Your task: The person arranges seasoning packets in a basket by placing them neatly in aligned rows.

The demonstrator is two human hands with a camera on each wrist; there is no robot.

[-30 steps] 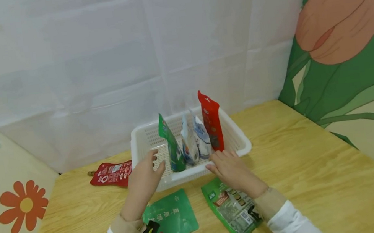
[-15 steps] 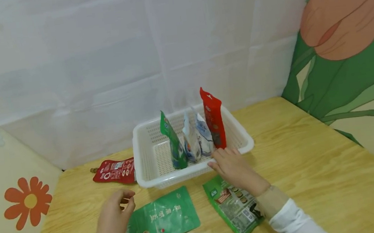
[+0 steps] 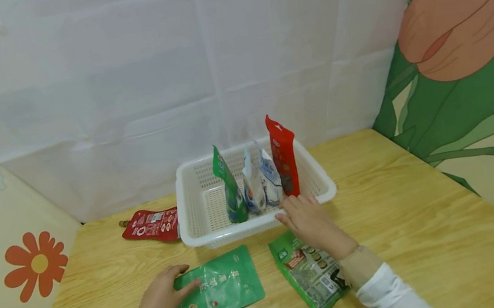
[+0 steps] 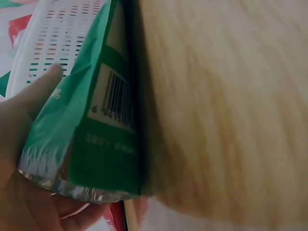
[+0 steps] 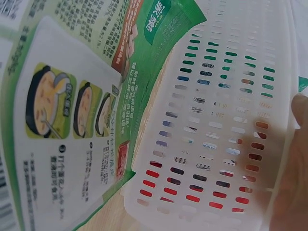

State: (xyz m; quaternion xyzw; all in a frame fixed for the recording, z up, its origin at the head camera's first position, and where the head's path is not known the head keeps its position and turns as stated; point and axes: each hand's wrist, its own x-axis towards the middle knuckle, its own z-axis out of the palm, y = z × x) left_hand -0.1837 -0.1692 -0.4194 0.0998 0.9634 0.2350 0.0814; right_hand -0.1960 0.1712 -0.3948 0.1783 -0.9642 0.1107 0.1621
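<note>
While the green pouch (image 3: 230, 290) lies on the worktop (image 3: 401, 223), its long axis runs left to right, right end slightly farther from the person. Left hand (image 3: 160, 298) is the nearer one: at the pouch's left short end, so most of the pouch extends to this hand's right. Left wrist view: thumb over the pouch's face, other fingers showing past its silvery edge; cannot tell whether it is pinched or merely straddled.

White basket (image 3: 213, 240) sits beyond the pouch, apart from it. Right hand (image 3: 310, 223) grips the basket's near rim, well apart from the pouch. Four packets stand in the basket, the red packet (image 3: 285, 160) rightmost. Second green packet (image 3: 307, 277) lies below the right forearm; red spouted pouch (image 3: 152, 226) lies left of the basket.
</note>
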